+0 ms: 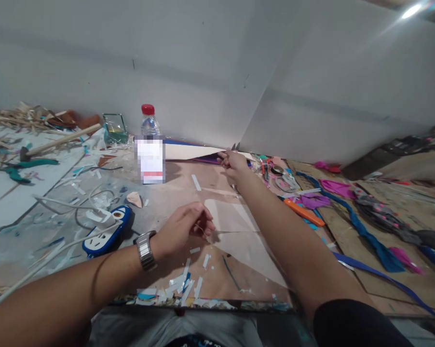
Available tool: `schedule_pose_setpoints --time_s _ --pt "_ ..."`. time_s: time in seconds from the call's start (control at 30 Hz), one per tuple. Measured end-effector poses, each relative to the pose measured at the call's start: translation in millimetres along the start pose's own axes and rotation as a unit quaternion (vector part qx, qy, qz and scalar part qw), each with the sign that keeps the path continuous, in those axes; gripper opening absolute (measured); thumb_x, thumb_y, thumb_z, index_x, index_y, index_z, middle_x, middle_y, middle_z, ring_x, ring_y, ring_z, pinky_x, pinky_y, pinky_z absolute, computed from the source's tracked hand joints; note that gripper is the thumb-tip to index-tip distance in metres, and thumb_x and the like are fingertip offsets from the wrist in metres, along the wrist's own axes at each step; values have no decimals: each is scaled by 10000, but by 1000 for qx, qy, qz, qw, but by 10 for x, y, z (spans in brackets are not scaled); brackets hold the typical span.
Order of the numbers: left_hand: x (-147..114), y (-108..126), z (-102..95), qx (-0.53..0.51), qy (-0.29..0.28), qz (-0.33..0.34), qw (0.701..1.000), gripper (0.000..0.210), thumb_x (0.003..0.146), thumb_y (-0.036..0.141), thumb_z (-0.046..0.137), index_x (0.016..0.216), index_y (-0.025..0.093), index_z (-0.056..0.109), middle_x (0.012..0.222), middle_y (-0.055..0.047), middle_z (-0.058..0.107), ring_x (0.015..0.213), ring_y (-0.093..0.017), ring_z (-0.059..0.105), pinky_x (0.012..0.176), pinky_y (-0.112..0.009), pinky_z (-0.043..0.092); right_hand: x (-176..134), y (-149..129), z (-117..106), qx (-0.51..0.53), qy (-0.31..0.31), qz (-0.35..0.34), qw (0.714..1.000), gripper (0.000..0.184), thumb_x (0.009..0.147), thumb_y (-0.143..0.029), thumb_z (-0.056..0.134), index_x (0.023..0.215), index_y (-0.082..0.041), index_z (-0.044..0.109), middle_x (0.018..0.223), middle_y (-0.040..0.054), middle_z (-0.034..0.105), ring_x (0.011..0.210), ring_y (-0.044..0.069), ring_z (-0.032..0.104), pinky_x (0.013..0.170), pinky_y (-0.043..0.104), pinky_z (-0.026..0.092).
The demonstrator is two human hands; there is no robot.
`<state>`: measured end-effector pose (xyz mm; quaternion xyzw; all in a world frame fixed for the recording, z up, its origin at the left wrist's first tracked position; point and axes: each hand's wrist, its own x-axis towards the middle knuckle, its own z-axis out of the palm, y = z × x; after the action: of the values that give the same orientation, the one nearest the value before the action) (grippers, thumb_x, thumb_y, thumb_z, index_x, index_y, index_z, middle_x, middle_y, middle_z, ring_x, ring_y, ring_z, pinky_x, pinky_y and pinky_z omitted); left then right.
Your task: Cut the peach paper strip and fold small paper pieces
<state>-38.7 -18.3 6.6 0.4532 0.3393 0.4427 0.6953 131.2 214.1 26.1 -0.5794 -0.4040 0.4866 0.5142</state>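
Note:
My right hand (232,165) reaches to the back of the table, its fingers closed at the lifted edge of a long cream sheet (188,151). Dark and purple material shows beneath that edge. Scissor-like metal tips (236,146) stick up just behind the hand. Nearer to me, my left hand (189,224) hovers over the table with its fingers curled in. A thin pale strand seems to cross its fingers, but what they hold is unclear. Beside it on the table lie pale, thin sheets (232,218).
A red-capped bottle (150,124) stands at the back. A blue-and-white power strip (107,231) with cables sits left, green-handled pliers (22,168) beyond it. An orange cutter (304,212) and blue ribbon (365,236) lie right. White paper scraps (188,289) litter the front edge.

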Motion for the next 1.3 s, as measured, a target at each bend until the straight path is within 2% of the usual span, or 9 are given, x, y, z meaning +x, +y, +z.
schedule_pose_setpoints --time_s 0.17,0.3,0.43,0.57,0.83,0.97,1.03,1.17,1.3 --pt "-40 -29 24 172 -3 74 982 193 952 379 657 963 187 641 910 -45 665 859 -186 614 802 -322 482 -344 59 -467 -184 -129 -39 974 291 1015 -393 629 1147 -141 687 1043 99 724 818 183 685 775 368 590" --pt "-53 -47 6 289 32 105 951 127 937 309 636 1010 205 636 978 -57 657 853 -204 578 794 -359 474 -647 146 -796 -338 -198 -126 911 165 923 -333 733 900 -171 751 791 43 715 718 171 622 737 297 514" --pt "-48 -60 -46 454 15 186 871 399 837 254 736 1213 212 609 1246 -108 629 1161 -307 532 990 -458 460 -772 254 -935 -448 -229 -206 839 90 908 -219 713 934 -171 784 992 118 772 947 252 662 905 346 474" --pt "-33 -111 -66 517 2 183 836 581 815 276 762 1355 217 553 1355 -120 600 1248 -341 482 1080 -516 414 -743 318 -967 -497 -231 -263 794 285 945 -204 656 1212 -156 745 1204 163 733 1088 284 649 982 381 460" --pt "5 -119 -86 569 33 139 810 515 857 105 577 1353 237 605 900 -48 657 924 -284 566 855 -436 409 -981 210 -908 -487 -294 -345 747 328 984 -349 657 1227 -142 735 1151 157 732 1100 271 663 1004 401 496" --pt "19 -62 -103 484 75 155 858 446 885 108 527 1305 237 602 865 -8 613 831 -216 575 809 -371 431 -1339 184 -837 -458 -368 -405 701 879 778 -593 839 1477 -150 544 1463 213 590 1381 389 515 1152 561 411" --pt "25 -34 -114 421 96 162 887 402 909 122 502 1283 237 593 859 12 590 780 -180 578 767 -330 447 -1481 216 -794 -442 -381 -414 698 949 803 -512 830 1558 -114 415 1546 229 502 1426 374 479 1187 545 399" --pt "44 6 -151 397 130 173 892 353 914 133 502 1242 224 595 770 47 510 662 -144 522 657 -282 416 -1576 268 -726 -443 -310 -420 729 631 863 -25 517 1482 -145 513 1519 190 525 1431 286 495 1199 493 411" --pt "67 17 -195 452 132 193 861 348 895 116 510 1217 212 600 748 47 485 660 -153 499 657 -291 403 -1547 217 -735 -448 -257 -402 756 485 847 -60 530 1298 -160 676 1357 168 662 1242 301 643 1053 475 523"
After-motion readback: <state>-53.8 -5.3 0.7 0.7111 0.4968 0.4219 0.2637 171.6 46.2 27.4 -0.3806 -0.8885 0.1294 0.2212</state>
